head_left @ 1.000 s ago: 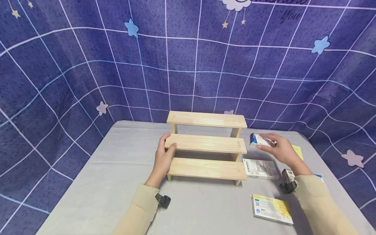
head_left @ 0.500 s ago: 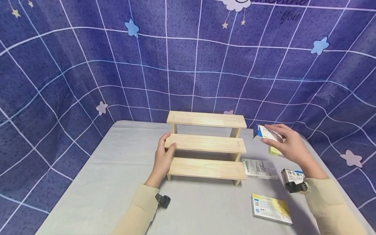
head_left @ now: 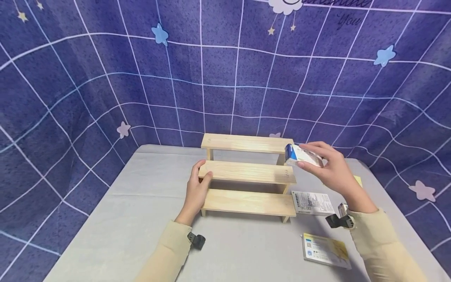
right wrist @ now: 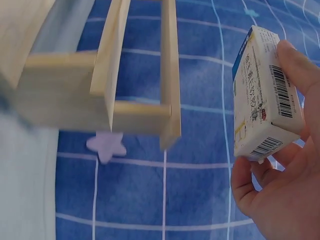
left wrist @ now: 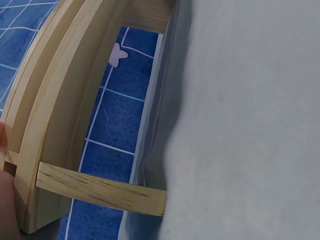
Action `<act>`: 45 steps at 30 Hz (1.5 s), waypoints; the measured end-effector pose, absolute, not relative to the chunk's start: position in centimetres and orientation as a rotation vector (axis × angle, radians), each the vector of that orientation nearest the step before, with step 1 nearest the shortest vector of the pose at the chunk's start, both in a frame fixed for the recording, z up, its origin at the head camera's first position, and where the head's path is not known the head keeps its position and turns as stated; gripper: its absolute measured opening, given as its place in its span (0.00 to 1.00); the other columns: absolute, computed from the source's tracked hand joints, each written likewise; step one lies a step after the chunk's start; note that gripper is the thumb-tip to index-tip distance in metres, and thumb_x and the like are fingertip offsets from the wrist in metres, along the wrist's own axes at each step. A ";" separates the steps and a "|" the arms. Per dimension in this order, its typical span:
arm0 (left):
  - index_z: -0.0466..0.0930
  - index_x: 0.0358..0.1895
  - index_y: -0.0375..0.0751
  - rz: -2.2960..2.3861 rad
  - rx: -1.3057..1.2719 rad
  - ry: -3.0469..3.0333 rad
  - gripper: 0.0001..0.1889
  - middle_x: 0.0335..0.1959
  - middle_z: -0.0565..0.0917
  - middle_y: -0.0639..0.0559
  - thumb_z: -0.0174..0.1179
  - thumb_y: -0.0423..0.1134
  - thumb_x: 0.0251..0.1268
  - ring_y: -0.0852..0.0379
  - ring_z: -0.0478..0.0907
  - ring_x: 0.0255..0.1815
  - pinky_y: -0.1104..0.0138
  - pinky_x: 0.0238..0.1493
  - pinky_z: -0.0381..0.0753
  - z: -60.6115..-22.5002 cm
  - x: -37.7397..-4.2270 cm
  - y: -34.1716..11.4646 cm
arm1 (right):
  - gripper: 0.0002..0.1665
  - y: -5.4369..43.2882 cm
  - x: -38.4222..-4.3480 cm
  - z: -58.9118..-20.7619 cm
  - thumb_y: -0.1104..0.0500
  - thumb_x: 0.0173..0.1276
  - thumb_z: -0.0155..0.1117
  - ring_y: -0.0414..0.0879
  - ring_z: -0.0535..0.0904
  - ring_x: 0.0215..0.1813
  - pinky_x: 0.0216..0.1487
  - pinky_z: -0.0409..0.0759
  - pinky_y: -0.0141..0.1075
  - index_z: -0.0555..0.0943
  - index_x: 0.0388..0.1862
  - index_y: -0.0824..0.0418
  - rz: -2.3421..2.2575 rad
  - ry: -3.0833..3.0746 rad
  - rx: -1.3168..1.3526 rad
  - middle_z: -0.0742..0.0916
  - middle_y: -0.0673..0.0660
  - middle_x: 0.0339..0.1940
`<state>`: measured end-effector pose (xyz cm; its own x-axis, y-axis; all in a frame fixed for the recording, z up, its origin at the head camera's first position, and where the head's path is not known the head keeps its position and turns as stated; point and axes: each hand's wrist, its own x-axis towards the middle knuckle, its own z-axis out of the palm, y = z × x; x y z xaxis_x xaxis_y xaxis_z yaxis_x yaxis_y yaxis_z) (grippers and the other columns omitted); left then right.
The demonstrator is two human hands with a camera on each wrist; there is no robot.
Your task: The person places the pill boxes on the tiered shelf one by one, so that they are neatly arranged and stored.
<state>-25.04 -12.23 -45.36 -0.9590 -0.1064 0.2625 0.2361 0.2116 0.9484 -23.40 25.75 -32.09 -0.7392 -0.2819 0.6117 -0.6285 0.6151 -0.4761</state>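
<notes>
A three-tier wooden stand (head_left: 246, 172) stands in the middle of the table in the head view. My left hand (head_left: 198, 188) grips the left end of its middle tier, thumb on top; in the left wrist view only a sliver of that hand shows at the left edge. My right hand (head_left: 329, 166) holds a small white and blue medicine box (head_left: 304, 155) between thumb and fingers, up beside the right end of the top tier, overlapping it in this view. Barcodes and printed characters show on the box (right wrist: 262, 95) in the right wrist view.
On the grey tabletop (head_left: 141, 219), right of the stand, lie a white printed box (head_left: 312, 203) and a yellow and white box (head_left: 325, 250). A yellow box (head_left: 358, 180) and another box are partly hidden behind the right arm. A blue gridded curtain (head_left: 225, 70) surrounds the table.
My right hand first lifted the medicine box up and slightly right, then carried it left to the top tier's right end. The left hand keeps its grip on the stand.
</notes>
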 end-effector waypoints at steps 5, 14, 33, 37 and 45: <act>0.60 0.73 0.61 -1.809 -0.120 -2.215 0.26 0.75 0.60 0.55 0.53 0.49 0.75 0.54 0.57 0.72 0.51 0.67 0.60 -45.4 -25.0 -12.4 | 0.28 23.3 -24.3 -32.5 0.62 0.58 0.77 0.41 0.74 0.46 0.35 0.69 0.30 0.83 0.59 0.59 1.007 -2.344 0.767 0.83 0.51 0.52; 0.60 0.73 0.62 -1.797 -0.125 -2.220 0.26 0.74 0.61 0.55 0.52 0.50 0.75 0.55 0.55 0.74 0.51 0.69 0.58 -45.5 -25.0 -12.3 | 0.27 18.2 -25.8 -32.7 0.55 0.58 0.77 0.49 0.74 0.62 0.59 0.69 0.41 0.84 0.57 0.57 1.051 -2.332 0.865 0.84 0.52 0.56; 0.61 0.72 0.64 -1.799 -0.105 -2.225 0.26 0.74 0.63 0.55 0.53 0.49 0.75 0.55 0.61 0.71 0.52 0.68 0.60 -45.3 -24.9 -12.2 | 0.29 10.8 -29.6 -31.1 0.49 0.60 0.76 0.49 0.75 0.60 0.62 0.70 0.47 0.83 0.58 0.59 1.038 -2.431 0.914 0.84 0.53 0.55; 0.60 0.73 0.64 -1.800 -0.109 -2.227 0.26 0.74 0.62 0.54 0.53 0.50 0.75 0.54 0.60 0.72 0.51 0.68 0.60 -45.3 -24.9 -12.2 | 0.28 9.5 -30.7 -30.8 0.48 0.62 0.74 0.48 0.76 0.60 0.62 0.70 0.45 0.83 0.58 0.59 1.010 -2.464 0.937 0.84 0.53 0.54; 0.59 0.73 0.64 -1.793 -0.101 -2.240 0.26 0.76 0.60 0.56 0.52 0.51 0.76 0.55 0.53 0.75 0.50 0.70 0.56 -45.3 -24.8 -12.3 | 0.28 7.3 -32.9 -30.8 0.47 0.63 0.73 0.50 0.76 0.61 0.63 0.70 0.46 0.83 0.58 0.60 1.016 -2.524 0.917 0.84 0.55 0.56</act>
